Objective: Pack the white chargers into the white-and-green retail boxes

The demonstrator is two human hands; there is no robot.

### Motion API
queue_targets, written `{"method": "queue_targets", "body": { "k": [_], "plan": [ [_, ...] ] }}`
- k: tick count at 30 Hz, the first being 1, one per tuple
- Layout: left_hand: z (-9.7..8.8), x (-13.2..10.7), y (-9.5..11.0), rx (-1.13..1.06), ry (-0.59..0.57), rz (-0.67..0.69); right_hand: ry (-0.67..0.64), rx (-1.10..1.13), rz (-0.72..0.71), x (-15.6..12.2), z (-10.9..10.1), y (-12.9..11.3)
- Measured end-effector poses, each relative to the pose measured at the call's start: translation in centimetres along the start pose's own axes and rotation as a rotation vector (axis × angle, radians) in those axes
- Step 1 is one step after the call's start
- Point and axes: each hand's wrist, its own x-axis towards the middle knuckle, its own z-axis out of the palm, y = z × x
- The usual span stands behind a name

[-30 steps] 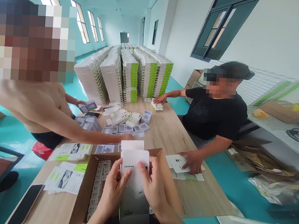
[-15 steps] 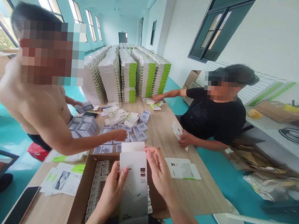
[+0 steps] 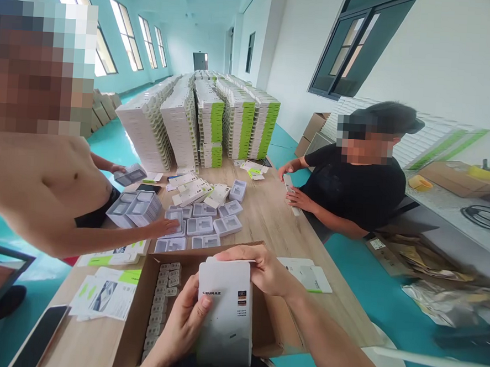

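I hold a white retail box (image 3: 226, 315) upright over an open cardboard carton (image 3: 137, 315). My left hand (image 3: 184, 321) grips its left edge, thumb on the front face. My right hand (image 3: 260, 270) is closed over the top end, pressing the flap down. Rows of small white parts (image 3: 161, 297) line the carton's left side.
A shirtless person at the left reaches to clear plastic trays (image 3: 203, 225) mid-table. A person in a black shirt (image 3: 352, 190) sits at the right handling a white piece. Tall stacks of white and green boxes (image 3: 215, 121) stand at the far end. A phone (image 3: 38, 340) and printed cards (image 3: 105, 297) lie at the left.
My right hand moved from the box's front up to its top end, and the open flap is now folded down. The person in black drew both hands in toward their body.
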Motion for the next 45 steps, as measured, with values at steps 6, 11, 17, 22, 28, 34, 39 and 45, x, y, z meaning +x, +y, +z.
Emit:
{"method": "queue_targets", "body": {
  "k": [6,11,17,22,28,34,39,45],
  "plan": [
    [-0.3,-0.1,-0.8,0.005,-0.005,-0.047,-0.048,-0.165,-0.063,0.0,-0.9,1.1],
    [1.5,1.7,-0.2,-0.1,0.099,-0.098,0.001,-0.393,-0.036,0.4,-0.7,1.2],
    [4.3,2.4,0.1,0.239,0.255,-0.116,0.12,-0.704,0.02,0.8,1.7,0.9],
    [3.8,1.4,0.0,0.342,0.319,0.025,-0.024,-0.976,-0.102,-0.2,2.3,-0.8],
    [1.3,0.6,-3.0,0.44,0.286,0.251,-0.249,-1.072,-0.121,-1.0,1.3,-4.3],
    [-0.4,0.9,-3.7,0.635,0.202,0.59,-0.177,-0.705,0.047,-1.4,2.5,-5.2],
    [-1.2,0.7,-2.6,0.692,0.201,0.728,0.203,-0.271,0.268,-2.2,6.1,-3.2],
    [-1.7,0.4,-2.2,0.748,0.126,0.762,0.122,-0.454,0.45,-2.2,6.8,-3.6]
  ]
}}
